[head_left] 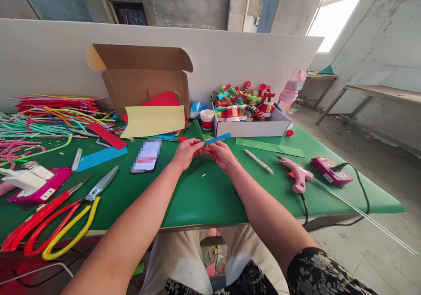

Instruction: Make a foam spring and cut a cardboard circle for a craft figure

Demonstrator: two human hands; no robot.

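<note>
My left hand and my right hand meet above the middle of the green table, thumbs and fingers pinched close together. Between them, a green paper strip points up and away, while a blue paper strip slants out to the right over my right hand. The strips come together at my fingertips; how they join is hidden by the fingers. A tiny green scrap lies on the table just below my hands. Beyond them stands a red and white paper cup.
A white box of colourful paper figures stands behind right, before a pink bottle. To the right lie a pen and a pink glue gun. Leftward are a phone, scissors, pipe cleaners and an open cardboard box.
</note>
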